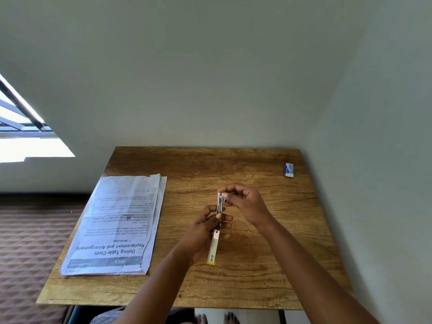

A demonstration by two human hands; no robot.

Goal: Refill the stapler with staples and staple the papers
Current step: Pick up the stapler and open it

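Left hand (205, 226) grips the opened stapler (216, 232) (right hand (245, 201) pinches its tip).

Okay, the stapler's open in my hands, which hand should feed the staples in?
Right. The right hand already pinches at the far end of the open stapler, at its staple channel, while the left hand grips the stapler's middle and steadies it above the table.
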